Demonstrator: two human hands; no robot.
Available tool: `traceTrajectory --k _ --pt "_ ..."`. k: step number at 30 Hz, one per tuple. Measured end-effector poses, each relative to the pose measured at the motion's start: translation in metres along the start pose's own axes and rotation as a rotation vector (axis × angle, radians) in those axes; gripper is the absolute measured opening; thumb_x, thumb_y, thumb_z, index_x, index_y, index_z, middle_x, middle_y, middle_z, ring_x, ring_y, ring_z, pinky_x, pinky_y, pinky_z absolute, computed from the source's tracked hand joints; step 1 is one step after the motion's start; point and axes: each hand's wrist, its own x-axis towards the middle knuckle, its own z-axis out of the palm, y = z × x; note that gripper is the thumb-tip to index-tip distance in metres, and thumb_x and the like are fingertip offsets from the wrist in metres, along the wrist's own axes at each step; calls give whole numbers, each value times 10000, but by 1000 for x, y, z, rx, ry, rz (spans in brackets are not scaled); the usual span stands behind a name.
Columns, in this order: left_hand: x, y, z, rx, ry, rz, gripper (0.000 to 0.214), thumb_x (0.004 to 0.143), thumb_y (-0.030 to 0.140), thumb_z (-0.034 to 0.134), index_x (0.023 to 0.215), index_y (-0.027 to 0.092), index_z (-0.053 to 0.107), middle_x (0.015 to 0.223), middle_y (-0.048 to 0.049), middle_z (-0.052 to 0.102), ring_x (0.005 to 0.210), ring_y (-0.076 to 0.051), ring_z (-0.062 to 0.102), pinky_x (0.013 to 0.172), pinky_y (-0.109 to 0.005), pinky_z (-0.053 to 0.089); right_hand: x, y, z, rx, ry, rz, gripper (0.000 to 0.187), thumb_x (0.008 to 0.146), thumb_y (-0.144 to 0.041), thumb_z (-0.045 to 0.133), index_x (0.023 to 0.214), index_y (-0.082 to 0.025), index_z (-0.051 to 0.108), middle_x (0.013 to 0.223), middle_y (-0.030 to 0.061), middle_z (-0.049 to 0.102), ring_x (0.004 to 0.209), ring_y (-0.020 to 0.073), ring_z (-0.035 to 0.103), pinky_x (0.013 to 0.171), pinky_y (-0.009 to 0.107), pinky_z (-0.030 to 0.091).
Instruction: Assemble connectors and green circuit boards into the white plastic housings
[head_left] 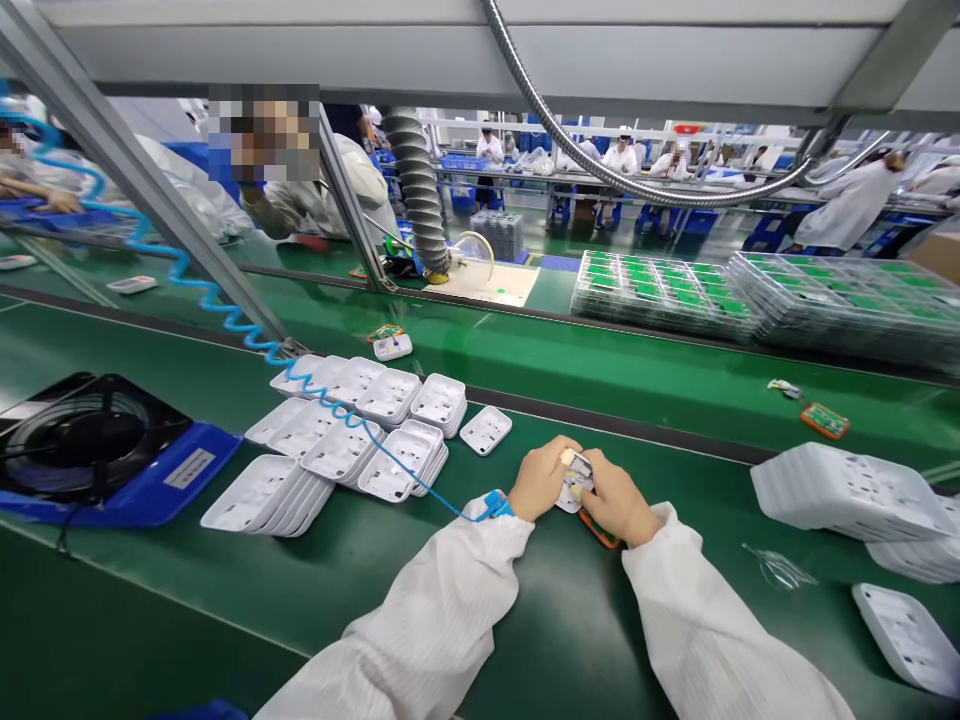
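Both my hands close around one small white plastic housing (573, 494) just above the green bench. My left hand (541, 478), with a blue wrist strap (495, 506) on its wrist, grips the housing's left side. On the other side, my right hand (616, 500) grips it, thumb laid over the inside. Below the right fingers an orange-edged circuit board (600, 530) shows in part; whether it touches the hand I cannot tell. A single white shell (486, 430) lies beyond my left hand, beside several stacks of white shells (337, 450).
A fan on a blue base (180, 475) stands at the left. More stacked shells (847, 485) and a lone shell (907, 635) are at the right. An orange-edged board (825, 420) lies on the green conveyor (600, 372). Behind it are trays of green boards (660, 290). A coiled blue cord (217, 305) hangs at the left.
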Motion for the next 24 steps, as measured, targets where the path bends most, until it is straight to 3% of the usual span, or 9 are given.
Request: traceTrajectory --k 10,18,24 --pt "2 1 1 -19 -24 7 302 850 246 323 979 231 595 935 9 656 847 -142 582 745 -223 426 0 -7 4 -31 60 77 201 730 -204 503 901 -181 400 813 39 570 697 172 528 590 247 288" --pt "2 -12 3 89 77 -46 290 860 249 323 979 223 587 891 -9 653 806 -152 578 756 -254 419 2 14 -18 341 -162 -47 195 853 -324 392 938 -206 522 899 20 628 802 149 571 690 264 403" --pt "4 -13 -4 172 124 46 305 861 204 314 1037 211 563 993 -31 633 921 -162 565 838 -271 406 2 16 -15 302 -111 57 170 804 -284 410 785 -196 555 788 9 615 728 143 550 658 266 406"
